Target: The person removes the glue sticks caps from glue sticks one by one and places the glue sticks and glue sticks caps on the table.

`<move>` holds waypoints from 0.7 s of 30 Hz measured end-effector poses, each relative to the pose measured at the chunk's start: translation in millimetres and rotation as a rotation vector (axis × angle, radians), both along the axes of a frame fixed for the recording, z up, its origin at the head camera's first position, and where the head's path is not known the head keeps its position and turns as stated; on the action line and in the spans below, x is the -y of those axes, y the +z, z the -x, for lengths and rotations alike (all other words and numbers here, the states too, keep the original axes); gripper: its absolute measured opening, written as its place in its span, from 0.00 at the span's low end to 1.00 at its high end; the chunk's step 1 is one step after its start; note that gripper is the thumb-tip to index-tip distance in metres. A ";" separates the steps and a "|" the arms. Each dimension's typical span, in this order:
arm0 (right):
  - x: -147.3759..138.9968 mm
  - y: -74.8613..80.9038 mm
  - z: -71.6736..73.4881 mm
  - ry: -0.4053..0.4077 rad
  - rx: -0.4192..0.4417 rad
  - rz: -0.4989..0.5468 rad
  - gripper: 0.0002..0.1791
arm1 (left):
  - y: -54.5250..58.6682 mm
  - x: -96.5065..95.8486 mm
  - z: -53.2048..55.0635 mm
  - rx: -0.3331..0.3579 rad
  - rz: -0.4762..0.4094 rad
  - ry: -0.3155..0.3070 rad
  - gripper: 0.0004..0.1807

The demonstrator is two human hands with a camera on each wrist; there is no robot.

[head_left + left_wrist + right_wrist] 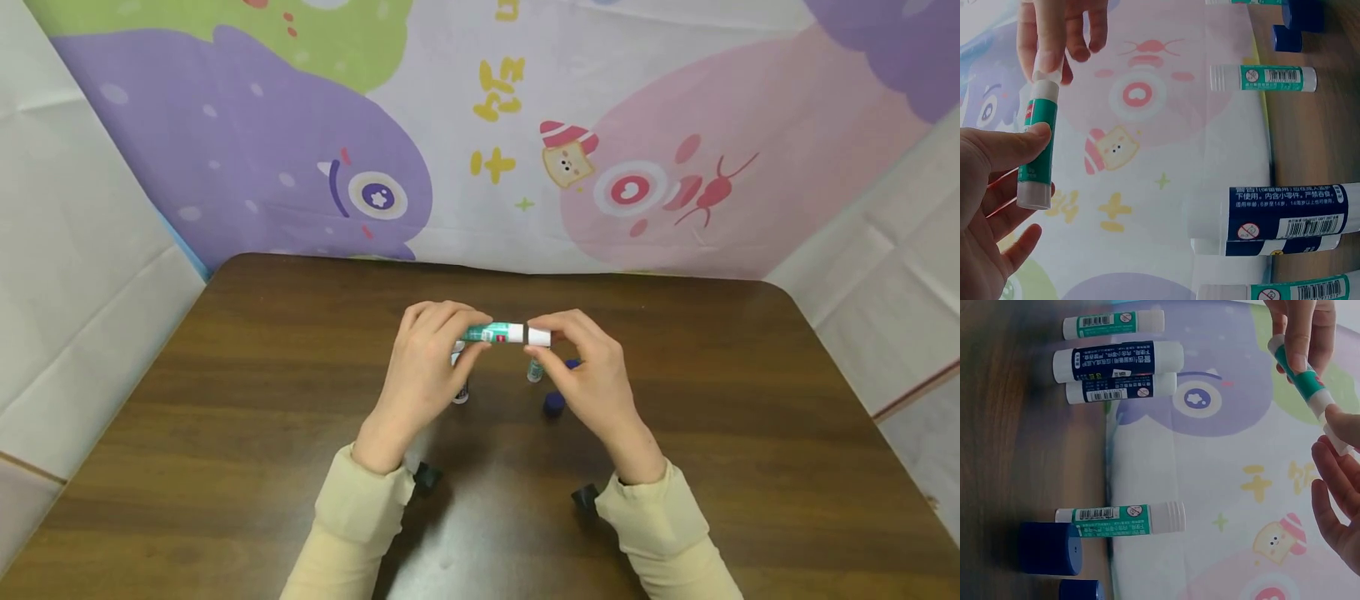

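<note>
My left hand [427, 358] holds a green-labelled glue stick [498, 333] level above the table, thumb on one side and fingers on the other. At its right end, the thumb and fingers of my right hand [592, 367] pinch a white cap [538, 337]. A narrow dark band shows between cap and tube in the head view. In the right wrist view the cap [1337, 442] lines up with the tube's white end, partly hidden by the thumb. The tube's white base [1034, 195] sticks out below the left thumb in the left wrist view.
On the brown table [225, 400], a green glue stick [535, 371] stands upright near two blue caps [553, 404]. Two navy glue sticks [1119, 361] stand close together, beside another green one [1113, 324]. A cartoon-printed cloth [465, 225] hangs behind the table.
</note>
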State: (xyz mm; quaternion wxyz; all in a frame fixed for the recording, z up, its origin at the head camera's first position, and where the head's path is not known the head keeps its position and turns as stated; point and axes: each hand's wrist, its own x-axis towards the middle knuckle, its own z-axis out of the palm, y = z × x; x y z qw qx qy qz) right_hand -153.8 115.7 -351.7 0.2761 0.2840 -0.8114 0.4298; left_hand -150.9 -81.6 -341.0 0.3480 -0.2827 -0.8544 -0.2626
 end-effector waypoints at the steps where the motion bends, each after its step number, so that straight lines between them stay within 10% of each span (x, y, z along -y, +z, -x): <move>1: -0.2 -0.3 0.4 -0.006 0.001 0.000 0.15 | 0.0 0.6 0.3 0.000 -0.002 0.004 0.13; 21: 0.4 -8.2 1.6 -0.025 0.091 -0.067 0.16 | -6.7 -4.6 0.6 0.094 -0.041 0.098 0.14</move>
